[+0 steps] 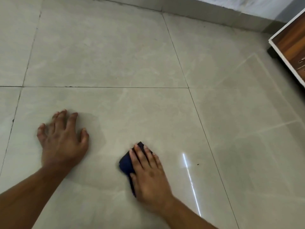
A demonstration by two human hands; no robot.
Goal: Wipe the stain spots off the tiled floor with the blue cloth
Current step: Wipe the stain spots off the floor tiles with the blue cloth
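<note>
We are wiping the tiled floor with one blue cloth.

On the left, our left hand is lying spread on the tile, fingers apart, holding nothing and giving us support. To the right, our right hand is pressing the cloth flat with nearly straight fingers; the cloth is showing at the fingertips and beside the thumb. Further right we are counting one small dark spot, then one wooden cabinet. For wiping well, we should keep even pressure and guide the cloth toward that spot, we think.
</note>
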